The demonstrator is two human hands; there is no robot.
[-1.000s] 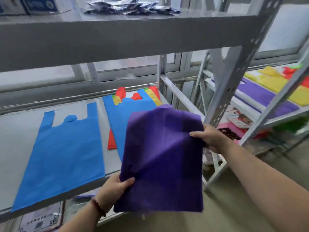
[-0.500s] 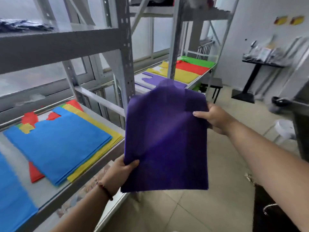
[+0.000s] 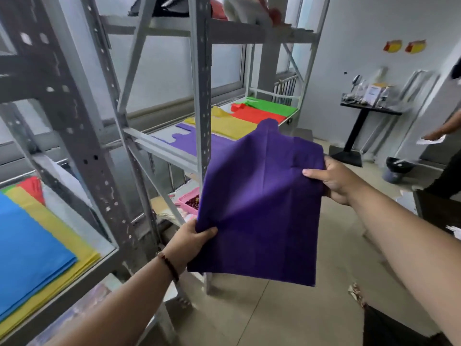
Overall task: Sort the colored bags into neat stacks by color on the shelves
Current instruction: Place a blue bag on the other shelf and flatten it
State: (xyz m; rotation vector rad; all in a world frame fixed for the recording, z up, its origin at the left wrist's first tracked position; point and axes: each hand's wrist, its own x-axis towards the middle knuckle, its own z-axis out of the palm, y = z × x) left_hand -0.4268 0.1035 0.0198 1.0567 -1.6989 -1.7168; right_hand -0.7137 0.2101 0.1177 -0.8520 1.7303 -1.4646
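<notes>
I hold a purple bag (image 3: 262,211) flat in the air in front of the grey metal shelving. My left hand (image 3: 190,242) pinches its lower left corner, and my right hand (image 3: 333,181) grips its upper right edge. Beyond it, on the right shelf unit's middle shelf (image 3: 162,152), lie a purple bag stack (image 3: 189,142), a yellow stack (image 3: 230,124), a red stack (image 3: 259,115) and a green stack (image 3: 273,107). On the near left shelf lies a mixed pile with a blue bag (image 3: 27,248) on top of yellow bags (image 3: 74,243) and red ones (image 3: 33,187).
A grey upright post (image 3: 202,96) stands between me and the purple stack. A pink tray (image 3: 187,203) sits on a lower shelf. A black side table (image 3: 361,121), a small bin (image 3: 396,168) and another person (image 3: 446,136) are at the right, over tiled floor.
My view has swung right, from the left shelf with the blue bags toward the right shelf unit. The purple bag stays in both hands and has moved closer to the purple stack.
</notes>
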